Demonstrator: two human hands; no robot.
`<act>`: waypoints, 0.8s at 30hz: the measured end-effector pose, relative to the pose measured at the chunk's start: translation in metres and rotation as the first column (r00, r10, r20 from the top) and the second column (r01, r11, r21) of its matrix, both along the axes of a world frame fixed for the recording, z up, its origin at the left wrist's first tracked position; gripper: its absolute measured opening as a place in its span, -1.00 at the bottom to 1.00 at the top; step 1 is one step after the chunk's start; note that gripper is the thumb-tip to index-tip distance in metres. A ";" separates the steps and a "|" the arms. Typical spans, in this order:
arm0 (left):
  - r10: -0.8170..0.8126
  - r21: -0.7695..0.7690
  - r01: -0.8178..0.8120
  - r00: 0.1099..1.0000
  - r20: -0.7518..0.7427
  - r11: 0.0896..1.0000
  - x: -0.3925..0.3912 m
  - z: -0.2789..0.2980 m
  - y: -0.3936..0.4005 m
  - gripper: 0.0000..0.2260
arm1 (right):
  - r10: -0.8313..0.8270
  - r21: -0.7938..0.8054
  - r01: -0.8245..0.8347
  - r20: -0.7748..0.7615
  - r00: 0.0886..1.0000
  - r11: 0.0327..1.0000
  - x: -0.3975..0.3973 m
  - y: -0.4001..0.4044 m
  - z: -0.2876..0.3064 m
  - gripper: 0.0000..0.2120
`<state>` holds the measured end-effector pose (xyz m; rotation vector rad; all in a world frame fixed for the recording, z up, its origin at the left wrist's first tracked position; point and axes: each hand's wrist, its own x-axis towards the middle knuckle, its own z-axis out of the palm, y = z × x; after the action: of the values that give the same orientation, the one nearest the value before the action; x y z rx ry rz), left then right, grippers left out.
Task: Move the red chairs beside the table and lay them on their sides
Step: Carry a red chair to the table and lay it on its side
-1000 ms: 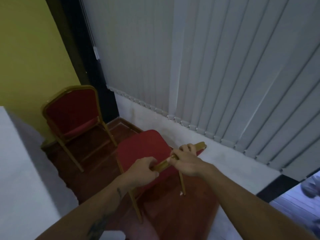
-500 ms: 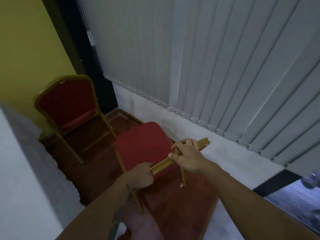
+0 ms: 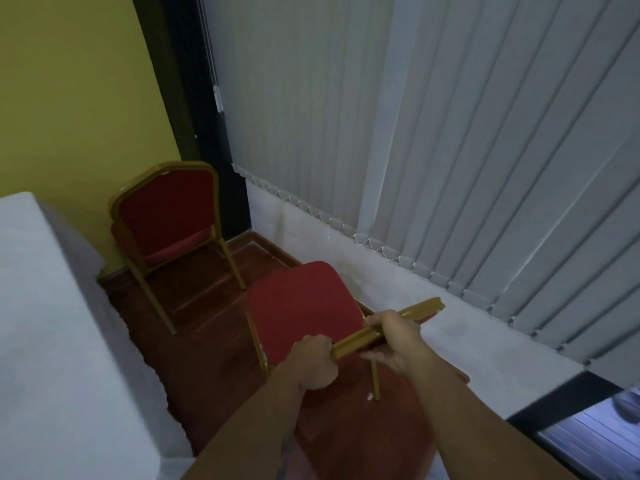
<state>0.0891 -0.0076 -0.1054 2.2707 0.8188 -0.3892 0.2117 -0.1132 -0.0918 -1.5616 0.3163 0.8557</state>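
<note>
A red chair with a gold frame stands right in front of me, its seat facing away. Both hands grip the gold top rail of its backrest: my left hand at the rail's left end, my right hand further along to the right. A second red chair stands upright in the corner behind it, next to the yellow wall. The table under a white cloth fills the left side.
Grey vertical blinds hang above a white ledge on the right, close to the near chair. Dark red wooden floor runs between the table and the ledge. A black frame post stands in the corner.
My view has swung slightly, so the table and the corner chair sit further right in the frame. My left hand has slid lower on the rail's end. The near chair stays upright.
</note>
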 end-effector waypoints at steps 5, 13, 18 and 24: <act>-0.050 0.024 0.051 0.997 -0.062 0.998 -0.007 0.007 -0.005 -0.76 | -0.066 0.108 0.066 -0.006 0.998 0.992 -0.010 -0.003 0.000 -0.42; -0.074 0.057 0.080 0.992 -0.106 0.995 -0.018 0.009 -0.026 -0.67 | 0.052 0.028 -0.054 0.065 0.997 0.998 -0.023 -0.013 0.011 -0.49; -0.035 0.060 0.042 0.992 -0.120 0.997 -0.029 0.015 -0.032 -0.64 | 0.160 0.012 -0.162 0.103 0.982 0.987 -0.024 -0.007 0.009 -0.46; 0.018 0.047 -0.012 0.991 -0.133 0.999 -0.038 0.023 -0.033 -0.63 | 0.291 0.004 -0.294 0.124 0.948 0.956 -0.019 0.006 0.002 -0.60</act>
<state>0.0515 -0.0410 -0.0827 2.2988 0.9208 -0.5253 0.1925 -0.1071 -0.0899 -1.6567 -0.0166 0.9822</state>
